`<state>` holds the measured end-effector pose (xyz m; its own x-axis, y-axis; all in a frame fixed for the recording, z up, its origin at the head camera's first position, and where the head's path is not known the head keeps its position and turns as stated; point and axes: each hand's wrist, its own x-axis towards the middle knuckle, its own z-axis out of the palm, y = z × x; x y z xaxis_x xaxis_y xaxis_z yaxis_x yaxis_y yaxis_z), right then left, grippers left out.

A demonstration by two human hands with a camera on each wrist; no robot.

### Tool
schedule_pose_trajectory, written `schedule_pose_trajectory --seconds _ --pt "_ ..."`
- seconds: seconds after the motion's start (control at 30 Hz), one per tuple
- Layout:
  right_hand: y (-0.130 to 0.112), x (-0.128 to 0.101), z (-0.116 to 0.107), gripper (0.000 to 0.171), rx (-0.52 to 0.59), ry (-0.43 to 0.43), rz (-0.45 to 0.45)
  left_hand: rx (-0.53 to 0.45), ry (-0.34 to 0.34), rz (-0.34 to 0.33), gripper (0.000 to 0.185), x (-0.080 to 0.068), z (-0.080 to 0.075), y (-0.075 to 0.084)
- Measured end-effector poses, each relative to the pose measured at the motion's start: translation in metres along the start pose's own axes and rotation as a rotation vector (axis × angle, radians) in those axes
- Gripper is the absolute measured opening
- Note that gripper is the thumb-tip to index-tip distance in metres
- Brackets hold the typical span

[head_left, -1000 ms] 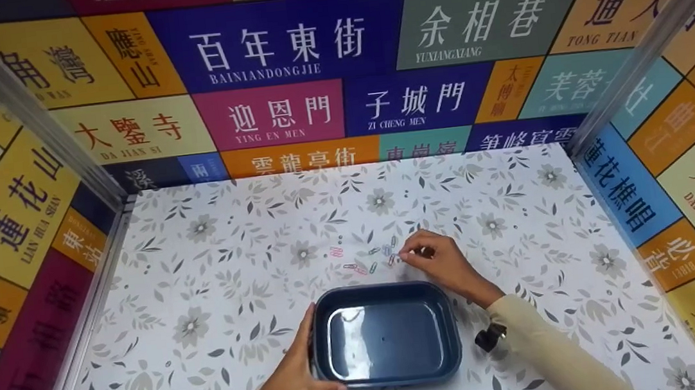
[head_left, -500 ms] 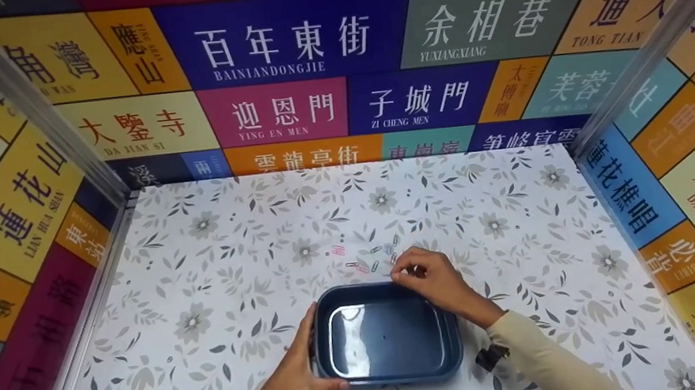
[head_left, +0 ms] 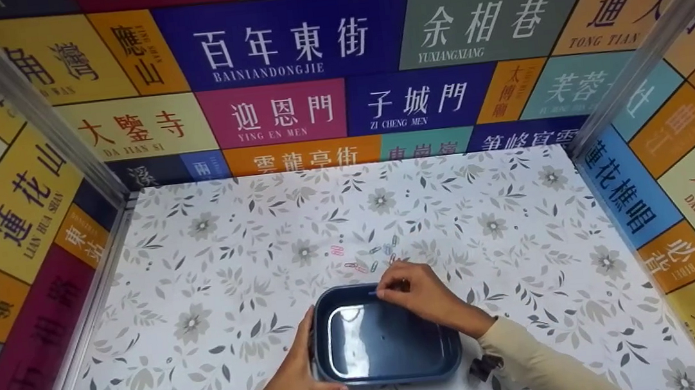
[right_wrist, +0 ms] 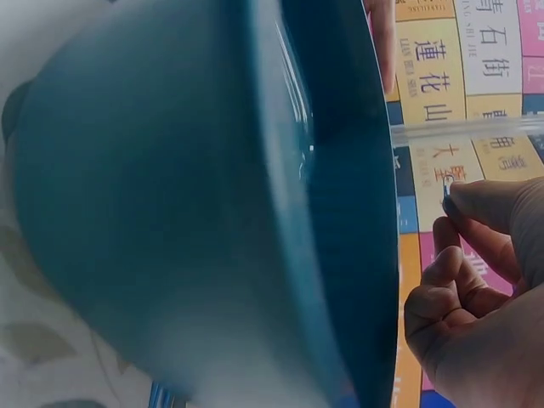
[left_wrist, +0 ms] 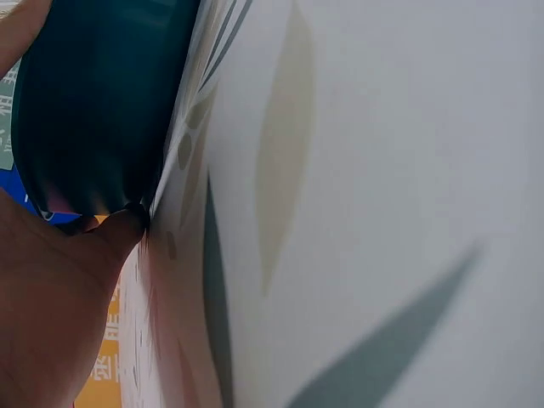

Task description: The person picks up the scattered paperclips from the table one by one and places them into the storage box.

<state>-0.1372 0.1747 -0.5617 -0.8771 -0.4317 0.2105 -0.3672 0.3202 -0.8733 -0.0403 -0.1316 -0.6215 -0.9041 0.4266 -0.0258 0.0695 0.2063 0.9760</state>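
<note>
A dark blue rectangular plastic box (head_left: 393, 379) stands on the table, its top facing up. My left hand (head_left: 291, 380) holds its left side, the thumb at the near left corner and the fingers along the side wall. Over the far rim of the box, my right hand (head_left: 421, 290) pinches a small bluish paper clip (head_left: 373, 293) between thumb and index finger. In the right wrist view the tip of this clip (right_wrist: 447, 182) sticks out from the fingertips. Several coloured paper clips (head_left: 360, 268) lie loose beyond the box, pink, red, green and blue among them.
A white tablecloth (head_left: 213, 267) with grey flowers and leaves covers the table. Walls with coloured sign panels (head_left: 279, 40) enclose the back and both sides, with clear corner posts (head_left: 624, 59). A black device (head_left: 486, 368) sits at my right wrist.
My right hand has moved from the loose clips toward me and left, bringing the pinched paper clip over the far rim of the box. The left hand and box stay put.
</note>
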Motion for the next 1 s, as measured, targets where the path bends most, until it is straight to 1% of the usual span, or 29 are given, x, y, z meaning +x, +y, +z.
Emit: schedule_pose_trajectory --seconds 0.07,0.17,0.33,0.47,0.73,0.83,0.93,1.0 --pt "-0.002 0.000 0.002 0.004 -0.003 -0.008 0.004 0.003 0.007 -0.017 0.154 0.000 0.001 0.001" --pt "-0.006 0.001 0.006 0.004 -0.015 -0.024 0.025 0.010 0.020 -0.018 0.152 0.000 0.002 0.002" --pt "-0.010 0.002 0.012 0.005 -0.046 -0.053 0.050 -0.006 0.017 -0.009 0.151 0.000 0.002 0.003" --pt "-0.013 0.004 0.017 0.001 -0.062 -0.078 0.041 -0.013 0.019 -0.007 0.150 -0.001 0.002 0.002" --pt "-0.014 0.010 0.028 0.006 -0.065 -0.128 0.002 0.010 0.023 -0.007 0.150 -0.002 0.002 0.000" --pt "-0.011 0.012 0.032 0.007 -0.066 -0.158 -0.017 0.006 0.021 0.005 0.149 -0.001 0.002 -0.002" --pt "-0.011 0.012 0.034 0.003 -0.073 -0.192 -0.020 0.001 0.018 0.019 0.147 -0.001 0.001 -0.004" --pt "-0.012 0.013 0.036 0.004 -0.081 -0.211 -0.020 0.002 0.019 0.026 0.147 -0.001 0.001 -0.004"
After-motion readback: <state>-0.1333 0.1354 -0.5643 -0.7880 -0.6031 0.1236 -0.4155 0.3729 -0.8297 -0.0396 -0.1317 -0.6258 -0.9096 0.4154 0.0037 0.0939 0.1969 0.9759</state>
